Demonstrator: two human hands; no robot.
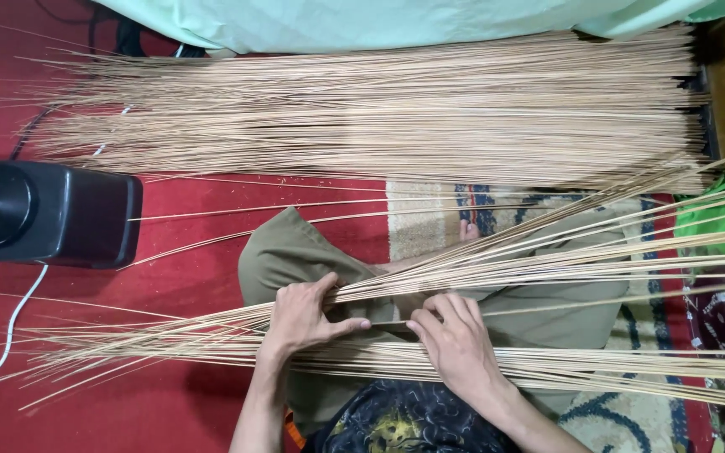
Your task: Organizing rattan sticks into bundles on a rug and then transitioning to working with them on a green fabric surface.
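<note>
The left hand [299, 319] pinches a fanned bundle of thin pale straw-coloured sticks [547, 260] across the lap, near the red floor mat [169, 285]; the right hand [455, 344] rests curled on it, fingers half closed. Gripping close together should keep the sticks aligned; the far pile of loose sticks [379, 109] lies apart.

Floor: was covered by a red carpet [169, 403], with a patterned cream-and-blue rug [430, 222] to its right. Items that lay directly on it: a large pile of thin pale sticks [379, 109] along the far side; a black fan base [44, 214] with a white cable [10, 327]; loose stray sticks [237, 205].
</note>
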